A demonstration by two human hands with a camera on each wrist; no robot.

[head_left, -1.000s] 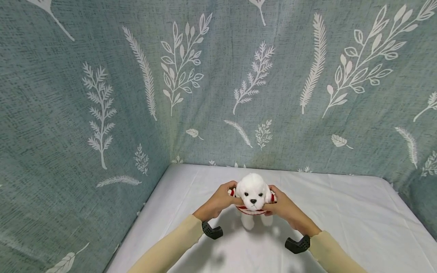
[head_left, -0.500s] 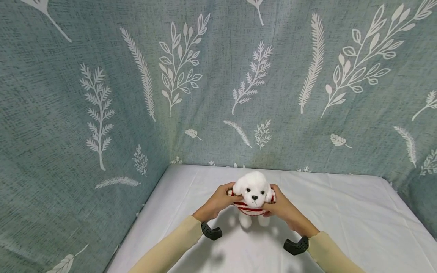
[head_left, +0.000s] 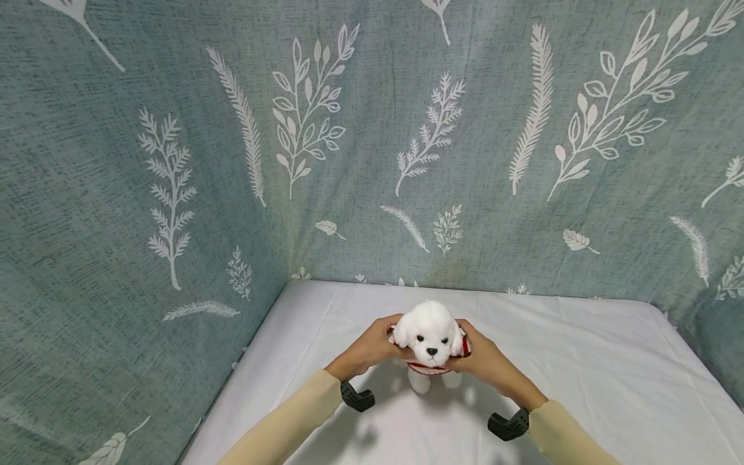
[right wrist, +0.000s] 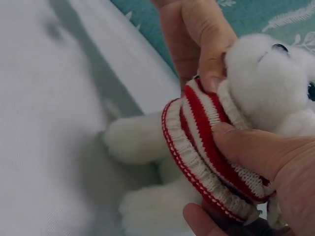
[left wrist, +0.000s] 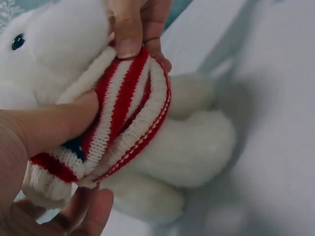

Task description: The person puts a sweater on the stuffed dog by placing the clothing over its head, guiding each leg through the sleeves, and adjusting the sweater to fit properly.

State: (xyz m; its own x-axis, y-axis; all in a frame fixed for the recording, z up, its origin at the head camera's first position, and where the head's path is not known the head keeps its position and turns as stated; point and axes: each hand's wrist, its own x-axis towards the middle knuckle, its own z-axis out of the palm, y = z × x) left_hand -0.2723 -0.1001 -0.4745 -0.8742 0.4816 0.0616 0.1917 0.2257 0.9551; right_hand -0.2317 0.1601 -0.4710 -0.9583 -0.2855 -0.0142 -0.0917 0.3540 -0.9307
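A white plush dog [head_left: 430,326] with black eyes and nose faces me, low in the middle of the head view. It wears a knitted sweater [left wrist: 123,98] with red and white stripes. My left hand [head_left: 374,345] grips the sweater at one side, thumb across the front and fingers behind. On the other side my right hand [head_left: 485,355] holds it the same way, its thumb [right wrist: 256,147] pressing the stripes below the dog's head. The dog's white legs [right wrist: 138,137] show below the sweater's hem, close over the white sheet. Its back is hidden.
A white sheet [head_left: 581,361] covers the surface under the dog. Grey-green curtains [head_left: 360,161] printed with white leaves stand behind and to the left. Black curved pieces [head_left: 357,397] sit at both wrists, below cream sleeves [head_left: 290,413].
The dog's head tipped up and back, baring more of the striped front, and now has tipped forward and down again. Both hands stay on the sweater's sides throughout.
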